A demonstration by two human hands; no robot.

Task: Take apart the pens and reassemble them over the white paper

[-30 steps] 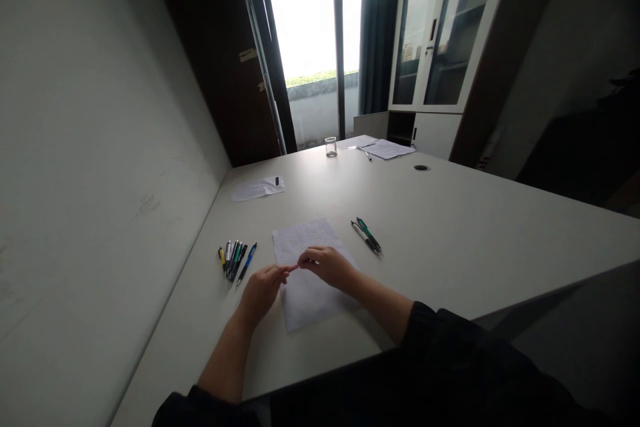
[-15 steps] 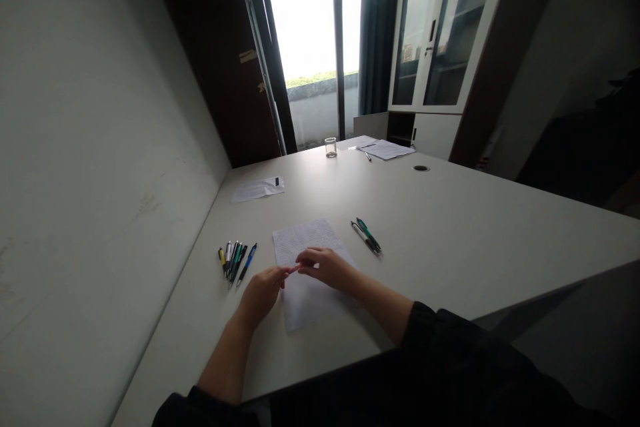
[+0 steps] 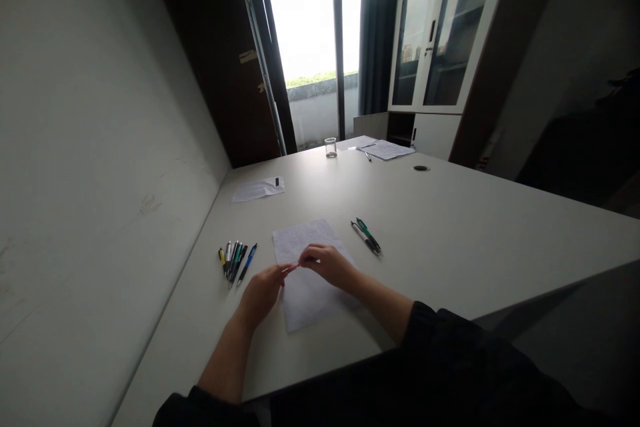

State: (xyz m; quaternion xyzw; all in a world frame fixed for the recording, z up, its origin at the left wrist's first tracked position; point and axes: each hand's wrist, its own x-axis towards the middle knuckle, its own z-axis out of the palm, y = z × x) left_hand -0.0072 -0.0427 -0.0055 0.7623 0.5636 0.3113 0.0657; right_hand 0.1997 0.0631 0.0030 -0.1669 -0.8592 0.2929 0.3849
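Note:
My left hand (image 3: 264,288) is closed around a slim pinkish-red object (image 3: 295,267), most of which its fingers hide. My right hand (image 3: 323,261) pinches the far end of the same object with thumb and fingertips. Too little of it shows to tell its kind. Both hands hover over a sheet of handwritten paper (image 3: 313,307) lying on the white table. Left of the paper lies a bunch of pens (image 3: 234,261), yellow, silver, green and black, with a blue pen (image 3: 247,264) beside it. To the right lie a green pen (image 3: 368,233) and a silver pen (image 3: 362,236).
A small glass jar (image 3: 331,147) stands at the table's far edge. Near it are stacked papers (image 3: 387,149) and a pen (image 3: 369,156). Another sheet (image 3: 255,191) with a small black item lies at the far left, by the wall (image 3: 100,180). A cable hole (image 3: 421,168) sits at the right.
My right hand's fingertips have shifted slightly right and up, away from my left fingers, and are drawn into a tighter pinch. The left hand and the pens stay where they were.

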